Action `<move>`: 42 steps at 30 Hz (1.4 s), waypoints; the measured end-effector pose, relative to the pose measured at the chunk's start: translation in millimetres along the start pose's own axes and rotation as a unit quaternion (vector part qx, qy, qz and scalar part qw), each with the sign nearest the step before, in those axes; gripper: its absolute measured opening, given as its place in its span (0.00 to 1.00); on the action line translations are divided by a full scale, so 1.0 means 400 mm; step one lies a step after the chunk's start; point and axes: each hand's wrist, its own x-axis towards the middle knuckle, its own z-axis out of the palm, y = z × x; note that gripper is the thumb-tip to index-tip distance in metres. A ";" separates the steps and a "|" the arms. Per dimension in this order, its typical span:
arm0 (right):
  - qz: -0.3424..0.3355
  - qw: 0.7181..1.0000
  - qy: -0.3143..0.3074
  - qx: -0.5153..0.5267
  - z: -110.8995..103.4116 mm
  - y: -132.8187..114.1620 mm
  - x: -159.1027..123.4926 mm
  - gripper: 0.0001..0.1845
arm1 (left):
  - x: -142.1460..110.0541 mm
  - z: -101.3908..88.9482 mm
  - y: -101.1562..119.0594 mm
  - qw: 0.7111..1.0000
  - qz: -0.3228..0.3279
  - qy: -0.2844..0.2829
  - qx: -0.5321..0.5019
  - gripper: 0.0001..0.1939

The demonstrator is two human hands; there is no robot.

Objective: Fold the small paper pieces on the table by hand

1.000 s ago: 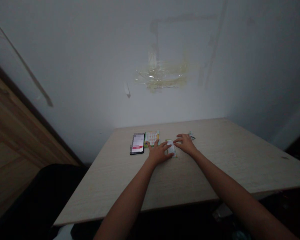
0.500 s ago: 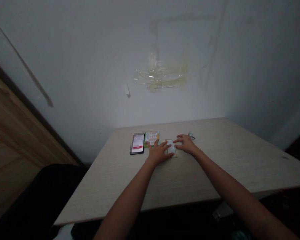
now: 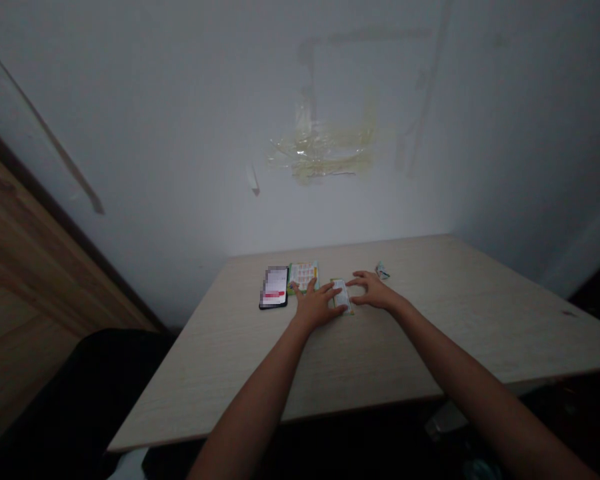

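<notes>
A small printed paper [image 3: 341,295] with a coloured border lies flat on the table. My left hand [image 3: 314,306] is spread over its left side, with thumb and fingertips on it; other fingers reach onto a larger green-edged printed sheet [image 3: 304,272]. At the small paper's right edge is my right hand [image 3: 373,291], fingers apart and holding nothing; whether its fingertips touch the paper I cannot tell. Left of the larger sheet lies a phone [image 3: 275,288] with its screen lit. Just beyond my right hand sits a small crumpled wrapper-like piece [image 3: 382,271].
The pale wooden table [image 3: 380,360] stands against a white wall [image 3: 180,133] with peeling clear tape [image 3: 325,153] on it. A dark object [image 3: 95,387], perhaps a chair, is to the left, below a wooden panel [image 3: 35,247].
My right hand has shifted slightly and its fingers have spread a little, so more of the crumpled piece shows. My left hand and the papers stay nearly in place.
</notes>
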 end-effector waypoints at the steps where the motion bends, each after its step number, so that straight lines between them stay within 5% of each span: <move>1: 0.001 1.000 -0.006 0.001 -0.002 -0.001 -0.001 0.29 | 0.000 -0.001 0.000 1.000 0.000 -0.001 0.002 0.33; 33: -0.005 0.997 -0.077 -0.028 -0.011 -0.015 -0.025 0.52 | 0.000 -0.009 0.003 1.000 -0.010 0.004 -0.002 0.33; 37: -0.014 0.997 -0.071 -0.019 -0.015 -0.013 -0.026 0.47 | 0.000 -0.005 0.003 1.000 -0.006 0.016 -0.003 0.32; 42: -0.048 0.999 -0.018 0.013 -0.016 -0.003 -0.020 0.22 | 0.001 -0.002 0.005 1.000 -0.007 0.015 0.005 0.32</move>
